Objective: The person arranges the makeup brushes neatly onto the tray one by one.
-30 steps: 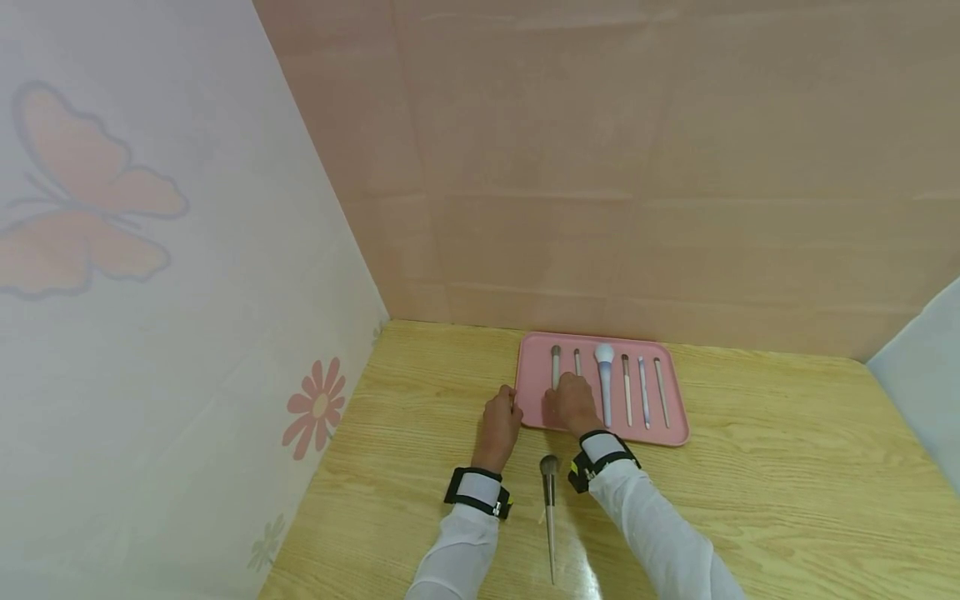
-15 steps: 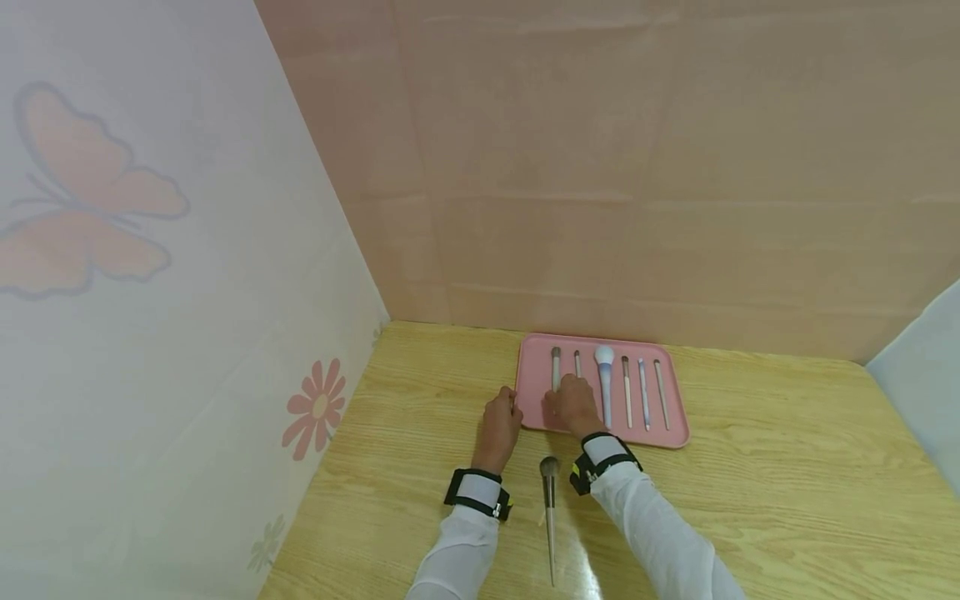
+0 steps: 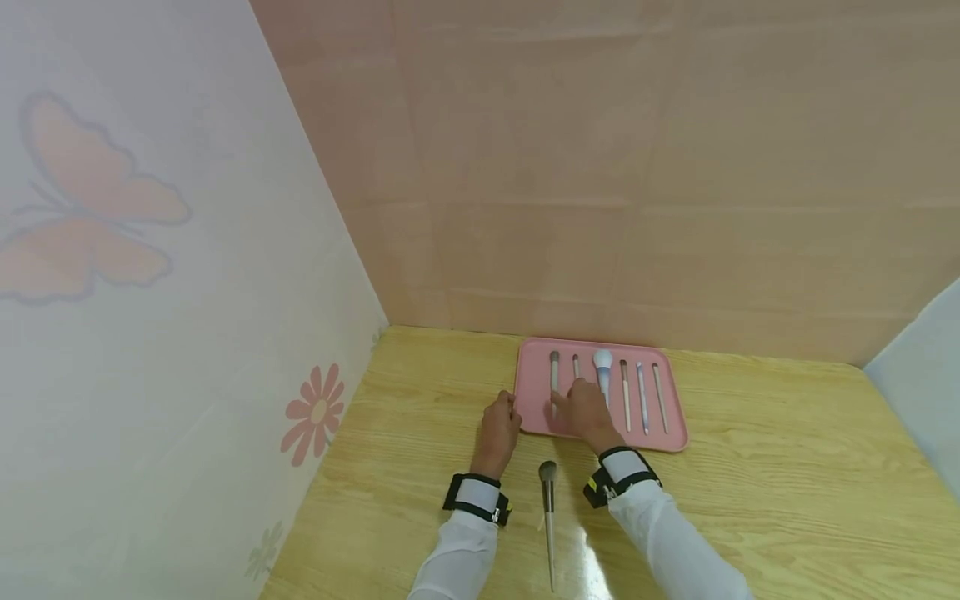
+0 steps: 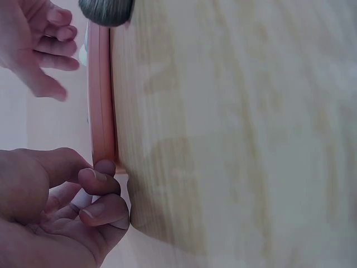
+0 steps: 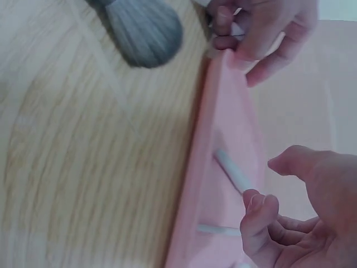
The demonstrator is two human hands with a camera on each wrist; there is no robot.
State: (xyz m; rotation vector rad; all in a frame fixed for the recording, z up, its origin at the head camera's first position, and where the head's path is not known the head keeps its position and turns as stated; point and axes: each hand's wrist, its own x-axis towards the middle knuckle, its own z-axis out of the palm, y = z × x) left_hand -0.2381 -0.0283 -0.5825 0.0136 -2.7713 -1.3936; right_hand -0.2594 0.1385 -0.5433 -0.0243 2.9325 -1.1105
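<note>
My left hand (image 3: 498, 432) pinches the near left corner of a pink tray (image 3: 532, 396), thumb and fingertips curled at its rim in the left wrist view. Several makeup brushes lie side by side on the tray. Over its left half hovers my right hand (image 3: 591, 410), thumb held apart from the loosely bent fingers and nothing between them in the right wrist view. Just left of it lies a grey-tipped brush (image 3: 554, 375). The hand partly covers a thin brush (image 3: 576, 365) and the handle of a white-headed powder brush (image 3: 603, 360).
A large makeup brush (image 3: 549, 500) with a dark grey head lies on the wooden table (image 3: 787, 467), between the forearms. Three slimmer brushes, among them a brown-tipped one (image 3: 626, 396), lie at the tray's right. A flowered white wall (image 3: 225, 292) bounds the left side.
My right hand has shifted slightly right and its thumb has come away to the left, baring more of the leftmost brush's handle. The left hand has stayed at the tray's corner.
</note>
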